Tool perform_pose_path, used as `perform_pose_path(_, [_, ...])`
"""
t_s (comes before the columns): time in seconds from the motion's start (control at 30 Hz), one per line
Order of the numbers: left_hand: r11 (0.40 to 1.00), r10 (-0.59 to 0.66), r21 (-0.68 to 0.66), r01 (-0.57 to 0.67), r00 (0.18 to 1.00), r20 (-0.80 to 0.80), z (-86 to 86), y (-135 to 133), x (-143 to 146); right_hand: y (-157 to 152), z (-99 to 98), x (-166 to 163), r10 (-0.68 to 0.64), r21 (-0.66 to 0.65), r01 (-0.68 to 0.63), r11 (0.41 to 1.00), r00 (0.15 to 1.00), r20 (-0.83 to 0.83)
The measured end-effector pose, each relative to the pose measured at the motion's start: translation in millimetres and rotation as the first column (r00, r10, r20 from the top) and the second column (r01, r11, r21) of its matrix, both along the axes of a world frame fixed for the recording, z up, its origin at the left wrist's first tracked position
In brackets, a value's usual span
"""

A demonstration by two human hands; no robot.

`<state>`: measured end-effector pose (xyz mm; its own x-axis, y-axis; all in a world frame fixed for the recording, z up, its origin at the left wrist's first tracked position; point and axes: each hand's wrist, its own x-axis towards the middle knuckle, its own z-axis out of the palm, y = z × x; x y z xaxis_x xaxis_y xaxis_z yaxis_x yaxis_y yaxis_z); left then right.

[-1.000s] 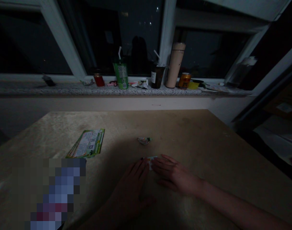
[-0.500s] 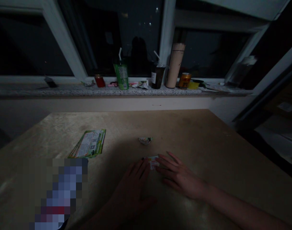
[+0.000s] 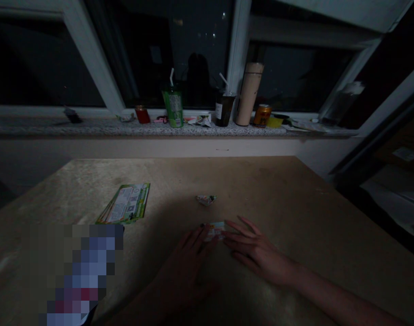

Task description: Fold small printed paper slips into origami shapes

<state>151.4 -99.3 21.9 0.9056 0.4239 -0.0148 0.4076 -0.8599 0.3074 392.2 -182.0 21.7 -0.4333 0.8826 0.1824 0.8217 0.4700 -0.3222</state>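
Observation:
A small printed piece of paper [image 3: 215, 230] lies flat on the table between my two hands. My left hand [image 3: 188, 262] is spread in shadow, its fingertips resting on the paper's left edge. Stretched out from the right, my right hand [image 3: 252, 251] has its fingers apart, with the tips at the paper's right edge. Just beyond sits a small folded paper triangle [image 3: 207, 199]. To the left, a fanned stack of green printed leaflets [image 3: 127, 204] lies on the table.
A blurred-out phone-like object [image 3: 88, 267] lies at the table's [image 3: 261, 181] near left. Along the granite windowsill [image 3: 108, 129] stand a red jar [image 3: 142, 114], a green cup [image 3: 173, 107], a dark cup [image 3: 223, 109], a pink flask [image 3: 250, 94] and an orange can [image 3: 262, 116].
My right hand has slid slightly to the right, showing more of the paper. My left hand's fingers have shifted a little on its left side. The triangle and leaflets stay put.

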Motion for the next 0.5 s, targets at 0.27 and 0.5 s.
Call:
perform_pose_path(0.27, [1.000,-0.022,-0.006,0.022,1.000,-0.003,-4.9,4,0,6,10.3,-13,0.029,0.025,-0.028,0.999,0.999,-0.046])
perform_pose_path(0.5, [1.000,-0.005,-0.010,0.005,0.999,0.034,-5.8,3,-3,15,7.1,-28,-0.024,-0.050,0.008,0.999,0.949,-0.314])
